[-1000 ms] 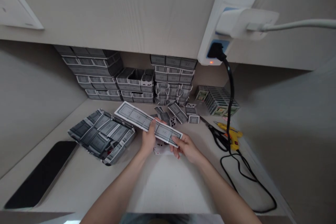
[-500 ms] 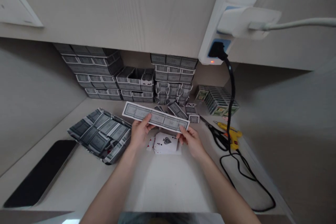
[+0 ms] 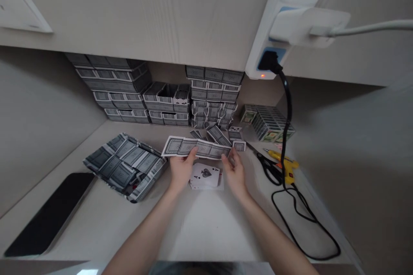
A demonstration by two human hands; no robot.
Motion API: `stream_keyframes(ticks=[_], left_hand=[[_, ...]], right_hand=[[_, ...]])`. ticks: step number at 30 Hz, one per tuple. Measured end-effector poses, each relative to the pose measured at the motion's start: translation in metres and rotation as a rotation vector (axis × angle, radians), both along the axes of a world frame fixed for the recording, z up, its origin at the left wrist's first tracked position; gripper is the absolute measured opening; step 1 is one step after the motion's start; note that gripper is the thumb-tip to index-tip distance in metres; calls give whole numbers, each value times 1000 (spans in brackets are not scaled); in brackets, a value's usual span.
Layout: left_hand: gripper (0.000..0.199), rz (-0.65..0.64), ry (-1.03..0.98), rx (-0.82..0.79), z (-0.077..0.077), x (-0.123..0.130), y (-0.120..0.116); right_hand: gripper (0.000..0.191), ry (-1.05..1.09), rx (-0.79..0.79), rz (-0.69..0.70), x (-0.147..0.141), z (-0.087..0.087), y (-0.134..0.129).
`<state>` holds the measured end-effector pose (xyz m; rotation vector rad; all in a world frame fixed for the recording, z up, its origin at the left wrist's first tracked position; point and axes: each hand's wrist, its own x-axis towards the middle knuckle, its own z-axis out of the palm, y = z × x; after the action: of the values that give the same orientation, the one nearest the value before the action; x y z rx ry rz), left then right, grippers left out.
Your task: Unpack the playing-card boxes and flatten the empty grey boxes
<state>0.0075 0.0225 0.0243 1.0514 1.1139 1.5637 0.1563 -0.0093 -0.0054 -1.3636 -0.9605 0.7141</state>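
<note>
A strip of joined playing cards (image 3: 206,148), patterned backs toward me, is held above the shelf between both hands. My left hand (image 3: 182,169) pinches its lower edge near the middle, thumb on top. At the strip's right end, my right hand (image 3: 235,172) grips with thumb and fingers. Below and between the hands lies a loose pile of playing cards (image 3: 206,177), an ace of spades face up on top. To the left sits a box-like structure made of cards (image 3: 129,165), beside my left forearm. Several loose cards (image 3: 218,135) lie just behind the strip.
Stacked card-built blocks (image 3: 167,103) line the back. Packed card decks (image 3: 270,121) stand back right. Black scissors (image 3: 270,168) and a yellow glue gun (image 3: 284,164) with its looping cord lie right. A black phone-like slab (image 3: 51,212) lies left. A power strip (image 3: 271,30) hangs above.
The strip has moved slightly right and tilted, and now looks bent between its cards. My left hand has shifted right along with it; the right hand's fingers have risen to the strip's end.
</note>
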Motion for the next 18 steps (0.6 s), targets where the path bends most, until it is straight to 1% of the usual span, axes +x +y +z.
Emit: stream_keyframes(ticks=[5,8,10,14,18], left_hand=[[22,-108,-13,2,3,8,-7],[20,-141,-14,3,6,12,-11],[20,-152,-20,0,6,13,-13],[20,-132,44,44,7,14,-15],[19,-61,128,96,8,12,-15]], right_hand=[[62,181,33,127,0,8,3],[59,273,65,152,2,13,2],[60,354,78,174,2,15,1],[62,472,96,263,1,16,-1],[58,460,87,261,2,18,-1]])
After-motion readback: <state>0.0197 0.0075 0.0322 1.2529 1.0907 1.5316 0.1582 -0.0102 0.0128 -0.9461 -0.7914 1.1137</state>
